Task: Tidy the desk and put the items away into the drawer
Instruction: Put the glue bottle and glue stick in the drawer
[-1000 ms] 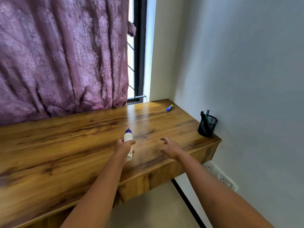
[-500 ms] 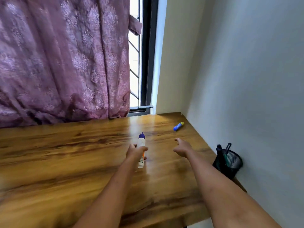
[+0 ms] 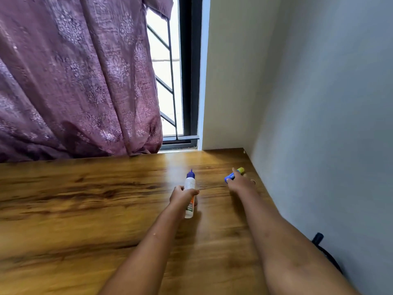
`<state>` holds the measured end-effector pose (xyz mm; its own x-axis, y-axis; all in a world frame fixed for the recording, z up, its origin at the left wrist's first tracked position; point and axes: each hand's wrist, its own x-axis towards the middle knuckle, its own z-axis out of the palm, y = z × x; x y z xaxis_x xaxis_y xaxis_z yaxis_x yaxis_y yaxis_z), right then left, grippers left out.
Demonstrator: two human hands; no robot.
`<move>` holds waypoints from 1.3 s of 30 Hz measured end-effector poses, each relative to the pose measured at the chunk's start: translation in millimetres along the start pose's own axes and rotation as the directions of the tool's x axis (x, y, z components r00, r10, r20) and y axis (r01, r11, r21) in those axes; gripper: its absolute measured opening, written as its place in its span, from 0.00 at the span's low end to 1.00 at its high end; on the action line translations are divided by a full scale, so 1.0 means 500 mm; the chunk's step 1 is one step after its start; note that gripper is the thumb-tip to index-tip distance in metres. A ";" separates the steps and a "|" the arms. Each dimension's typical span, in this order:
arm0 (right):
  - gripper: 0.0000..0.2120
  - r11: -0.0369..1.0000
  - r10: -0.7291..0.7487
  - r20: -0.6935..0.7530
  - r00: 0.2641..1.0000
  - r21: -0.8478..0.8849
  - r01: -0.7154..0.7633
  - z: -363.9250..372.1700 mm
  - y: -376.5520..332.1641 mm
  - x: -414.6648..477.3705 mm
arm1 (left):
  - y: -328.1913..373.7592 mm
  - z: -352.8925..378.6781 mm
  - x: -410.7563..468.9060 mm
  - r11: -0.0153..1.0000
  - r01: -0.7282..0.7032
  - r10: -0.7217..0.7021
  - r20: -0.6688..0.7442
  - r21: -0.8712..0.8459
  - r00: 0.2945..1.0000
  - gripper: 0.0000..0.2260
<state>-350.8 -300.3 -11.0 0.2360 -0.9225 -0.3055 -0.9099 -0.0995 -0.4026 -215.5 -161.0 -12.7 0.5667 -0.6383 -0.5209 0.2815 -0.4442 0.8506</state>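
- The left hand [image 3: 182, 195] grips a bottle [image 3: 190, 184] around its middle, with the fingers curled tight on it.
- The bottle is white with a purple tip. The tip points away from the hand, toward the window [image 3: 170, 81].
- The bottle's bottom end sticks out below the hand, low over the desk [image 3: 85, 209]. I cannot tell if it touches the wood.
- The right hand [image 3: 241, 185] reaches out to the right of the left hand, close to the wall [image 3: 319, 124]. The two hands are apart.
- One finger [image 3: 235, 173] of the right hand is straight and lies on a stick [image 3: 229, 179].
- The stick is blue with a yellow end. It lies on the desk right under the front of the right hand. The blue end pokes out to the left of the finger.
- I cannot tell if the other fingers hold the stick.
- A purple curtain [image 3: 74, 81] hangs far past the left hand.
- A black thing [image 3: 318, 238] sits by the wall, beside the right arm.
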 end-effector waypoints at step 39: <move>0.12 0.118 -0.175 0.458 0.872 0.889 -0.443 0.452 -0.420 -0.884 | -0.318 -0.876 -0.474 0.919 0.141 -0.113 0.097 -0.367 0.989 0.17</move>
<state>-186.9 212.6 13.7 0.5208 -0.6161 -0.5909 0.0911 0.7283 -0.6792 -55.6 336.3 6.8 0.4538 -0.6416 -0.6184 0.6232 -0.2676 0.7349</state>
